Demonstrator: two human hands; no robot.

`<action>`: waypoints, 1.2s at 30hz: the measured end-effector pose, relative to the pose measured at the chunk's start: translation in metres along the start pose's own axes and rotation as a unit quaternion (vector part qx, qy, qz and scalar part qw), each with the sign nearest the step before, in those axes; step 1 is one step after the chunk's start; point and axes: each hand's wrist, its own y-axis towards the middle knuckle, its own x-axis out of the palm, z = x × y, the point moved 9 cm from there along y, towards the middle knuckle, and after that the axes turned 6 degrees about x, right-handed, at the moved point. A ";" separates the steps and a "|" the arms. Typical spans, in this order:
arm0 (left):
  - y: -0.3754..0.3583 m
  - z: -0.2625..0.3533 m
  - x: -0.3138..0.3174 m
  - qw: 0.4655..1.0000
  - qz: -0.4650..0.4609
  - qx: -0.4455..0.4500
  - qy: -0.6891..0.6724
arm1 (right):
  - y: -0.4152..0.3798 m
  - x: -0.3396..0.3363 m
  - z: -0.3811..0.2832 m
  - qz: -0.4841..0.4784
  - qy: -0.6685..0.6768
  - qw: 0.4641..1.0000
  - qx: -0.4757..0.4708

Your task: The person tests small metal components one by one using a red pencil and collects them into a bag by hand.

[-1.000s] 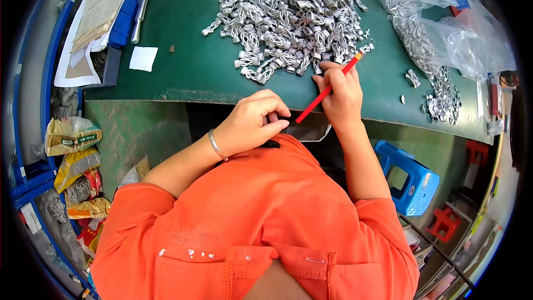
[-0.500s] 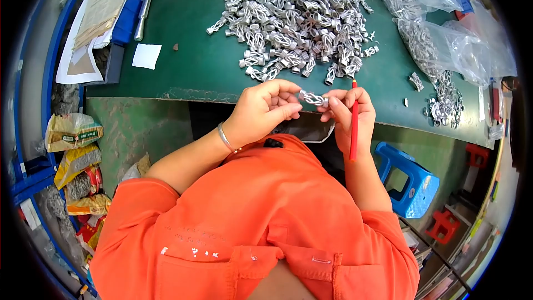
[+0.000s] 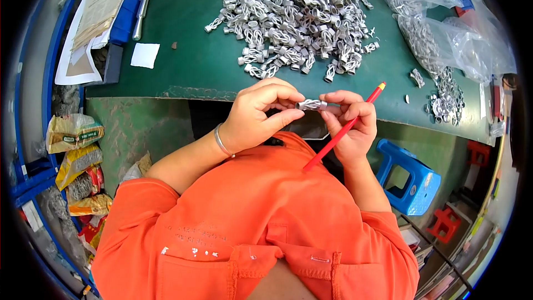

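Observation:
A small silver metal fitting (image 3: 312,105), with twisted openwork in its middle and ringed ends, is held level just in front of the table edge. My left hand (image 3: 255,110) pinches its left end between thumb and fingers. At the other end, the fingertips of my right hand (image 3: 358,130) touch the fitting. That same hand grips a red pencil (image 3: 326,148), which slants from upper right to lower left. Beyond both hands, a large heap of similar metal fittings (image 3: 294,22) lies on the green table (image 3: 183,69).
Clear plastic bags (image 3: 461,44) with more metal pieces lie at the right, beside a small pile of flat bits (image 3: 444,105). A white paper square (image 3: 145,55) lies at the left. Below the table stands a blue stool (image 3: 411,183); printed sacks (image 3: 72,133) line the left shelf.
The red pencil has swung from nearly upright to a slant, its lower end now toward the left. My fingers have shifted on the fitting, which has turned slightly.

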 end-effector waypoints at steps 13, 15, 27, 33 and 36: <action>-0.013 -0.018 0.010 0.983 -0.102 -0.065 0.138 | 0.033 -0.003 0.000 -0.004 -0.507 0.849 -0.146; -0.013 -0.018 0.006 0.984 -0.094 -0.079 0.132 | 0.029 -0.002 -0.001 0.007 -0.509 0.846 -0.157; -0.008 -0.034 0.004 0.984 0.000 -0.165 -0.072 | 0.001 0.002 0.023 0.020 0.072 0.977 0.200; -0.012 -0.036 0.001 0.983 0.015 -0.162 -0.079 | 0.000 0.011 0.014 -0.022 0.009 0.991 0.134; -0.012 -0.031 -0.001 0.984 0.024 -0.158 -0.079 | 0.001 0.009 0.017 -0.018 0.016 0.989 0.149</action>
